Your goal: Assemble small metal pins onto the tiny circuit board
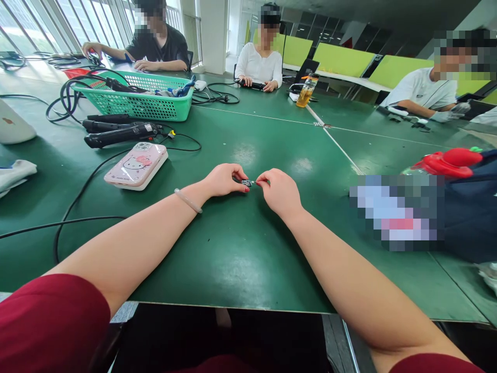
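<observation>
My left hand [224, 179] is closed in a pinch around a small dark piece with white markings [246, 183], which looks like a little circuit board. Facing it, my right hand [282, 192] has thumb and finger pressed together on a thin pale bit [253, 182] at the board's right end. Whether that bit is joined to the board is too small to tell. Both hands are low over the middle of the green table [233, 264]. A bracelet circles my left wrist. To the left of that hand lies a pink power bank with a cartoon cat [135, 165].
Black curling-iron-like tools [122, 133] and cables lie beyond the power bank, before a green basket [135, 106]. A bottle of amber drink [307, 90] stands farther back. At right are a red item [446, 161] and a dark bag [471, 217]. Several people sit around the table.
</observation>
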Motion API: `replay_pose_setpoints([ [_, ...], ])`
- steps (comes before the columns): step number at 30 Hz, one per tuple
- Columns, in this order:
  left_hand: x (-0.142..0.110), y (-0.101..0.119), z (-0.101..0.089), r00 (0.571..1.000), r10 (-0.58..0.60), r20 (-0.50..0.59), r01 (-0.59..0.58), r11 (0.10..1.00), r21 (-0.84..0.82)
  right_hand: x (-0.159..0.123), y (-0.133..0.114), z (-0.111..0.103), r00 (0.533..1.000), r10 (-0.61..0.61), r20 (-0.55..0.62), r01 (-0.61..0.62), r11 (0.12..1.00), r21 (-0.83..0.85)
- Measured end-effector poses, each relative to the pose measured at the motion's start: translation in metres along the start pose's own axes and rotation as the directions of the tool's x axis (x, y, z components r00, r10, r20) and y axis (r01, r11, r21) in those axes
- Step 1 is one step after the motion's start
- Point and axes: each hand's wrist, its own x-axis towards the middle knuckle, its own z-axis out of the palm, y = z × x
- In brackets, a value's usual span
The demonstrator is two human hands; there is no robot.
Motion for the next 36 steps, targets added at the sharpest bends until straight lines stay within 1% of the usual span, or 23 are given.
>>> replay_pose_setpoints([
  [4, -0.001, 0.004, 0.001, 1.000, 0.007, 0.025, -0.007, 1.000, 0.007, -0.001, -0.008, 0.003, 0.999, -0.042, 0.032, 0.042, 0.999, 0.008],
  [12, -0.002, 0.005, 0.001, 0.998, 0.035, 0.061, -0.034, 0.999, -0.019, -0.001, -0.009, 0.006, 0.994, -0.092, 0.059, 0.092, 0.996, 0.000],
  [18, -0.001, 0.003, 0.000, 0.999, 0.032, 0.032, -0.031, 0.999, -0.022, -0.002, -0.007, 0.005, 0.996, -0.086, 0.040, 0.085, 0.996, 0.006],
  [22, 0.001, 0.000, -0.001, 0.999, 0.041, -0.006, -0.041, 0.995, -0.092, -0.002, -0.004, 0.006, 0.995, -0.065, 0.073, 0.067, 0.998, -0.021],
  [26, 0.002, 0.000, -0.001, 1.000, 0.030, 0.006, -0.028, 0.987, -0.158, -0.001, -0.002, 0.010, 0.996, -0.050, 0.078, 0.052, 0.998, -0.027],
  [30, 0.001, 0.002, 0.000, 1.000, -0.015, 0.027, 0.021, 0.973, -0.231, -0.001, -0.003, 0.012, 0.996, -0.042, 0.082, 0.046, 0.998, -0.044],
  [33, -0.001, 0.007, 0.000, 0.993, -0.077, 0.087, 0.100, 0.946, -0.309, -0.002, -0.007, 0.011, 0.995, -0.046, 0.090, 0.051, 0.997, -0.055],
  [36, -0.003, 0.012, 0.001, 0.982, -0.111, 0.155, 0.166, 0.897, -0.410, -0.002, -0.010, 0.011, 0.995, -0.050, 0.086, 0.055, 0.997, -0.060],
])
